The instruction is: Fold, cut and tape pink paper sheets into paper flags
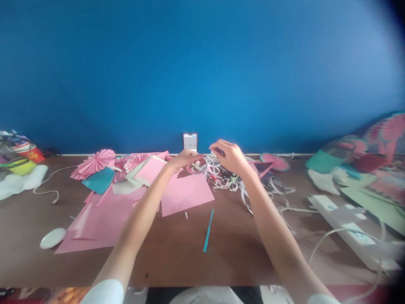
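My left hand reaches over the far edge of a pink paper sheet, fingers pointing right and pressed together. What they hold, if anything, is too small to make out. To its right my right hand is raised above a tangled pile of thin paper strips, mostly white with bits of pink and green. Its fingers are curled, and white paper strips show at the fingertips. Nearer to me, a narrow blue paper strip lies alone on the brown table.
A phone leans against the blue wall. Pink folded paper fans and a large pink sheet lie left, beside a white mouse. At right sit a white power strip with cables and more coloured paper.
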Demonstrator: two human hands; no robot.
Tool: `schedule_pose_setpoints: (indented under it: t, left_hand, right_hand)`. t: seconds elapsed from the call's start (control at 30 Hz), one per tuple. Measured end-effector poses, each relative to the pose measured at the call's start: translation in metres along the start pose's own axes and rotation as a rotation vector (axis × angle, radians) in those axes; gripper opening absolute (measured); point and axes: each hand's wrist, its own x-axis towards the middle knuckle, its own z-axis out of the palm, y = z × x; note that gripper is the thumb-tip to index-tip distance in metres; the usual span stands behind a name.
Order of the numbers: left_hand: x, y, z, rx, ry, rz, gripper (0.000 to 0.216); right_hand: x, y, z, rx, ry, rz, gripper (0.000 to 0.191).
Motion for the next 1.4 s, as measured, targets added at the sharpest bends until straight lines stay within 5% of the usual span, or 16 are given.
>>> schedule_pose_setpoints:
  t: [0.27, 0.57, 0.8, 1.4]
  left_hand:
    - [0.000, 0.000, -0.001, -0.065, -0.074, 0.004, 0.031]
    - [0.005, -0.005, 0.004, -0.187, -0.016, 0.155, 0.030]
    - [0.001, 0.003, 0.004, -0.050, 0.079, 0.175, 0.022]
    - [-0.019, 0.027, -0.005, 0.382, 0.224, 0.298, 0.032]
  right_hand:
    - [0.000, 0.005, -0.006, 0.047, 0.249, 0.055, 0.019]
    - [0.002, 0.005, 0.015, 0.248, -0.266, 0.272, 0.032]
    - [0.005, -0.008, 0.024, 0.392, -0.273, 0.355, 0.037]
    - [0.003, 0.003, 0.027, 0.132, -0.274, 0.523, 0.033]
